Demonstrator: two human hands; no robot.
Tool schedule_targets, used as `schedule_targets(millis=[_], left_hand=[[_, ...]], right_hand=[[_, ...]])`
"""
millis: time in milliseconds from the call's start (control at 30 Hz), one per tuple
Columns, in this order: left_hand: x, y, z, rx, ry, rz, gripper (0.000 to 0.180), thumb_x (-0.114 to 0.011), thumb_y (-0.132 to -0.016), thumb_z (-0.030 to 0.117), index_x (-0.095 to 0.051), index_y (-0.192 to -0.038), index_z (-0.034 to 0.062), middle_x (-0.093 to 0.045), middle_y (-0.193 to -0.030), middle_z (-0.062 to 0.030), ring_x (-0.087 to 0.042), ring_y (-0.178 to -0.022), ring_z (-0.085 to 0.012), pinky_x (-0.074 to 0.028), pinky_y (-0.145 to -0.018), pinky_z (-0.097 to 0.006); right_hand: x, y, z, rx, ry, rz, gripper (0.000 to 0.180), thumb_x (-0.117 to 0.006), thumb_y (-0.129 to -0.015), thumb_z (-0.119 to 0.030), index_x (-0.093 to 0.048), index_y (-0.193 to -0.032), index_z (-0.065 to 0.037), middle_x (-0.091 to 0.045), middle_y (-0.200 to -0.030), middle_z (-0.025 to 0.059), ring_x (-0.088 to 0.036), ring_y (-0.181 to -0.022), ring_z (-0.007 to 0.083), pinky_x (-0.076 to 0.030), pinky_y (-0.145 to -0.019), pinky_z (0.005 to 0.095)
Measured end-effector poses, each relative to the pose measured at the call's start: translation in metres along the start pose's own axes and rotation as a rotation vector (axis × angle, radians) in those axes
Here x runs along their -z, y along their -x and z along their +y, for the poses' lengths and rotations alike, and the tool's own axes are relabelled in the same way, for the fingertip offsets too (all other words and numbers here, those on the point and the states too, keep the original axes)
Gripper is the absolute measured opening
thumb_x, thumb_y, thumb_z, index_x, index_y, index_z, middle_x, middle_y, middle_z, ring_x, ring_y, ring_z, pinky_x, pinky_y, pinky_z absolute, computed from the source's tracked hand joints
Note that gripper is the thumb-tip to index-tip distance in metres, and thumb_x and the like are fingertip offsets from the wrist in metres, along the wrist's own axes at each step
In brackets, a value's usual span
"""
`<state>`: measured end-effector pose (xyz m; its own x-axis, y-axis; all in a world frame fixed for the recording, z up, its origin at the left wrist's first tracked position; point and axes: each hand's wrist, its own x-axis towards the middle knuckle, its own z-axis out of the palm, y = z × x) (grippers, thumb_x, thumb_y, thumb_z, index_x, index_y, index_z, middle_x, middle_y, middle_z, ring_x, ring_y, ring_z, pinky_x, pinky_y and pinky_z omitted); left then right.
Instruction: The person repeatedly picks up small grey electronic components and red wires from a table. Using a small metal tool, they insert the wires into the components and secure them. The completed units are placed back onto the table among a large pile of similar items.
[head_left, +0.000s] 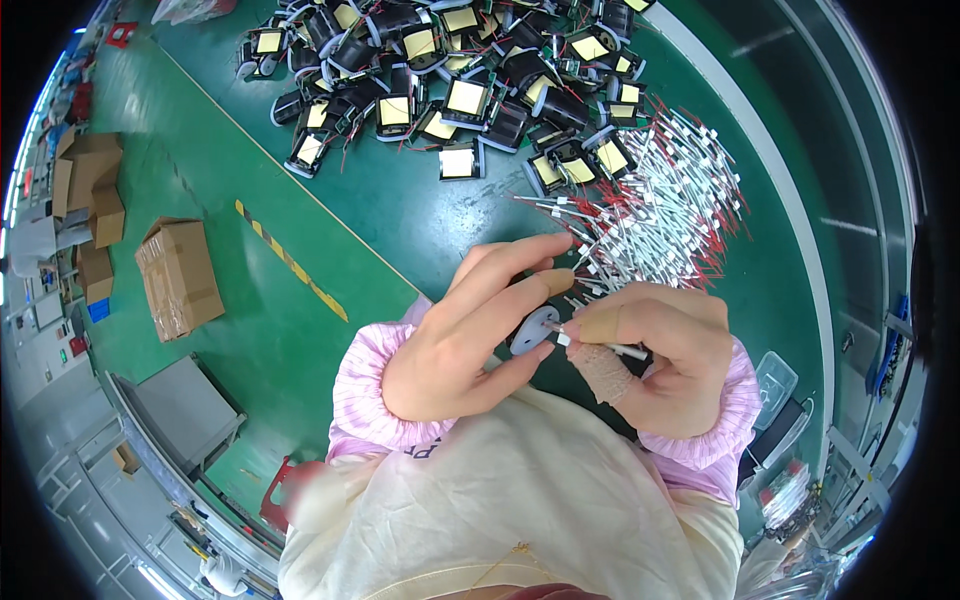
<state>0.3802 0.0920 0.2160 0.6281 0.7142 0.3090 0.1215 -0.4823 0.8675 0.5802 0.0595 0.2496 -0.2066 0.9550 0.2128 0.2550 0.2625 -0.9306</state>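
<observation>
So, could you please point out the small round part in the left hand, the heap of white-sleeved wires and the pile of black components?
small round part [533,329], head view, its pale face.
heap of white-sleeved wires [660,215], head view, heap's middle.
pile of black components [470,85], head view, pile's middle.

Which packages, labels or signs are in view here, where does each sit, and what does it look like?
Cardboard box: on the floor to the left, brown, closed, rectangular.
Stacked cartons: further left, brown, some flaps open.
Yellow labels: flat squares on the dark parts heaped at the green table's far side.
Striped tape: yellow-and-black strip on the table edge.
Clear lidded box: lower right, empty-looking.
</observation>
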Motion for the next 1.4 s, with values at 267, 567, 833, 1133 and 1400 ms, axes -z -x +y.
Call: schedule_targets(millis=[267,567,833,1133,1400], left_hand=[[-0.008,0.003,-0.003,0.013,-0.026,0.073,0.054,-0.087,-0.062,0.010,-0.060,-0.106,-0.0027,-0.063,-0.109,-0.0170,-0.061,-0.085,-0.0313,-0.052,-0.074,-0.037],[0.005,0.005,0.007,0.174,0.112,0.002,0.052,-0.084,-0.069,0.006,-0.060,-0.115,-0.0029,-0.065,-0.098,-0.0159,-0.066,-0.080,-0.0256,-0.053,-0.070,-0.031],[-0.004,0.014,-0.007,0.258,0.512,0.131,0.035,-0.075,-0.080,-0.004,-0.061,-0.112,-0.0085,-0.067,-0.103,-0.0168,-0.066,-0.088,-0.0189,-0.053,-0.075,-0.029],[-0.022,0.002,0.004,0.065,-0.039,0.254,0.038,-0.079,-0.071,-0.003,-0.062,-0.105,-0.0071,-0.066,-0.090,-0.0167,-0.064,-0.072,-0.0254,-0.052,-0.063,-0.031],[-0.016,-0.003,0.007,0.016,-0.008,0.205,0.041,-0.082,-0.068,0.000,-0.062,-0.104,-0.0065,-0.065,-0.089,-0.0175,-0.063,-0.072,-0.0301,-0.051,-0.063,-0.034]], right_hand=[[0.000,0.002,-0.006,-0.072,0.186,-0.062,0.019,-0.076,-0.073,0.000,-0.065,-0.088,0.001,-0.059,-0.073,0.0104,-0.060,-0.058,0.0239,-0.047,-0.049,0.0339],[-0.001,0.003,0.007,0.050,0.389,-0.052,0.014,-0.074,-0.078,-0.005,-0.064,-0.087,-0.001,-0.046,-0.072,0.0096,-0.050,-0.058,0.0260,-0.041,-0.050,0.0373],[0.008,0.002,0.014,0.001,0.143,-0.114,0.012,-0.072,-0.080,-0.004,-0.064,-0.087,0.000,-0.047,-0.069,0.0103,-0.050,-0.058,0.0274,-0.038,-0.050,0.0389],[-0.004,0.008,0.020,0.026,0.236,0.015,0.012,-0.072,-0.077,-0.002,-0.064,-0.085,0.001,-0.047,-0.069,0.0107,-0.049,-0.057,0.0271,-0.037,-0.050,0.0388],[0.003,0.013,0.015,0.008,0.219,0.015,0.013,-0.072,-0.076,-0.002,-0.063,-0.085,0.001,-0.047,-0.067,0.0107,-0.049,-0.054,0.0272,-0.037,-0.048,0.0377]])
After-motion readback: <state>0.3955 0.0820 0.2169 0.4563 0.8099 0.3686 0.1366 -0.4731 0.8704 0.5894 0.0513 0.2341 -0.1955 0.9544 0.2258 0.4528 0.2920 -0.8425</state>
